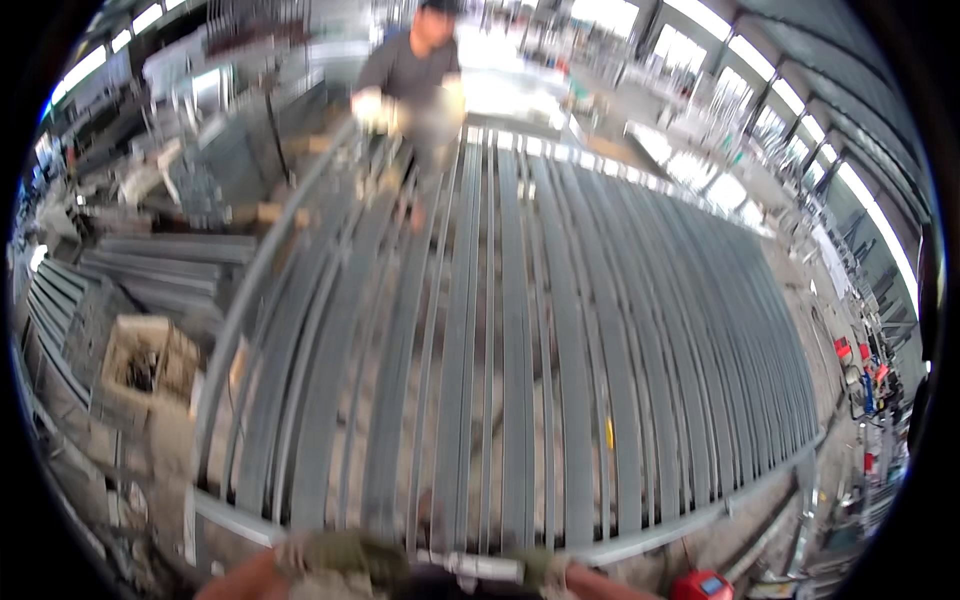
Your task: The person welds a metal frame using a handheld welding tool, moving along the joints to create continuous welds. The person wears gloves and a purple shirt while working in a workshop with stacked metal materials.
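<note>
A large rack of grey metal slats (515,380) spreads out before me, its long bars running away from me inside a metal frame. At its near edge is my left hand (345,562), in an olive work glove. My right hand (540,566), gloved too, lies further right along the same edge. Between the two hands shows a short pale stretch of metal rail (468,566). Blur and the bottom of the picture hide the fingers of both hands, so their grip does not show.
Across the far left end stands a co-worker (415,75) with pale gloves, blurred, by the slats. A wooden crate (150,360) of small dark parts and stacked metal profiles (165,270) lie left. A red device (702,586) sits near right.
</note>
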{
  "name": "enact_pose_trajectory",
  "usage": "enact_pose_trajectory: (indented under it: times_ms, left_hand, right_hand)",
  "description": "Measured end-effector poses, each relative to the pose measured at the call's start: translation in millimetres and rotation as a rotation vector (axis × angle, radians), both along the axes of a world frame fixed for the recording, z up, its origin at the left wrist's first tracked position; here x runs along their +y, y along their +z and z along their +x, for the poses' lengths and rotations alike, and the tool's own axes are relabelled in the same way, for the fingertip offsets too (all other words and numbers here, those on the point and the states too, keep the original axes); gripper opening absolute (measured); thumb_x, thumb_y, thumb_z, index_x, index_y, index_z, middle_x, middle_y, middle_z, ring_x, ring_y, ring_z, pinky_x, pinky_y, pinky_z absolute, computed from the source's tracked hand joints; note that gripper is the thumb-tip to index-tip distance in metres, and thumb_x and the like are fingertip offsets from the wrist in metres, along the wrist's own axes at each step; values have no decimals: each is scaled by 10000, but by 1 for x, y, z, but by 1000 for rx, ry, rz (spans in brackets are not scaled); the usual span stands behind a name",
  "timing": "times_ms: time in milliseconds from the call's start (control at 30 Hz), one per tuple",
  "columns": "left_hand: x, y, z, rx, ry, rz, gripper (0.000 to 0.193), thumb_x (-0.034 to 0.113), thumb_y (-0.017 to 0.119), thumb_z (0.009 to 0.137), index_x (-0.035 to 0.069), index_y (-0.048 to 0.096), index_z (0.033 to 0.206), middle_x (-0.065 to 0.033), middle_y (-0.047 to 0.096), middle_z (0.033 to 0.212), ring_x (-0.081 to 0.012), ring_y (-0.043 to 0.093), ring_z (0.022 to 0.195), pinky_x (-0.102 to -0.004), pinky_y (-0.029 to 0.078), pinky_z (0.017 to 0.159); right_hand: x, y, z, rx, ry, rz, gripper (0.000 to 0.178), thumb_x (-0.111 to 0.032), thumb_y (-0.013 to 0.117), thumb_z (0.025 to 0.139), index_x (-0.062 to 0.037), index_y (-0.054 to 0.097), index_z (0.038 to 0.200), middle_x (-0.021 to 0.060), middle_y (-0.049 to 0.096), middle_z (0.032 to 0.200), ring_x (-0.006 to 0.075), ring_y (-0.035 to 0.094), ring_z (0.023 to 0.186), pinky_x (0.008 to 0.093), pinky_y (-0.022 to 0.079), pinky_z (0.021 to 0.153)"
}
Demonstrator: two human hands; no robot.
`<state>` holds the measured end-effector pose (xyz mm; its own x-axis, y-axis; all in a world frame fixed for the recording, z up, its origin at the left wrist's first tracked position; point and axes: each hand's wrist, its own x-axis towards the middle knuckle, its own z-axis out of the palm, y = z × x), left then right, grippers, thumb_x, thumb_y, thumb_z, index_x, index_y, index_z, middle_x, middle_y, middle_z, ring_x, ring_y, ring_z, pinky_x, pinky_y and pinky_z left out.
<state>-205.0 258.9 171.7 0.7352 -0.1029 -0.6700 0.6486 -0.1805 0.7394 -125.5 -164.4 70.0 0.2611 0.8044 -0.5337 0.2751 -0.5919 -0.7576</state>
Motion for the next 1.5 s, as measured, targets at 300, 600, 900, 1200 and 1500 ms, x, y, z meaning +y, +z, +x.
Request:
enact_pose_trajectory:
  times_ms: [300, 600, 900, 1200, 1500]
  left_hand:
    - [-10, -101, 68, 149, -373, 665, 715, 654, 599, 1015, -1, 766, 1244, -251, 792, 1140, -405, 768, 1072, -507, 582, 966]
    - [-60, -143, 112, 81, -515, 655, 686, 640, 626, 1012, -9, 821, 1121, -263, 795, 1091, -430, 761, 1050, -498, 574, 955]
    - [-39, -156, 109, 274, -419, 693, 580, 546, 577, 1063, 39, 843, 970, -167, 809, 937, -379, 774, 982, -495, 574, 939]
    - [-45, -166, 108, 186, -349, 689, 475, 434, 609, 1038, 27, 822, 1161, -241, 789, 1185, -420, 757, 1097, -507, 578, 958]
    - [-44, -173, 108, 176, -264, 660, 478, 434, 621, 981, 44, 818, 1176, -246, 769, 1185, -434, 744, 1106, -521, 556, 990]
  right_hand:
    - [-9, 0, 2, 160, 57, -2, 472, -487, 864, 913, -180, 783, 1262, 127, 819, 1115, 312, 799, 1035, 381, 625, 927]
    - [-39, 24, 46, 486, -276, -63, 377, -265, 811, 1007, -23, 762, 1293, 74, 810, 1267, 202, 771, 1171, 325, 612, 1046]
    - [-12, 51, 95, 467, -252, -316, 507, -181, 942, 892, -31, 760, 1341, 49, 810, 1277, 98, 728, 1153, 303, 616, 1015]
    - [35, 52, 104, 156, 147, -300, 596, -573, 857, 902, -146, 791, 1313, 124, 833, 1137, 312, 800, 1061, 400, 619, 943]
    - [103, 19, 98, 251, 266, -410, 588, -468, 935, 873, -146, 783, 1340, 69, 836, 1192, 186, 774, 1057, 349, 610, 963]
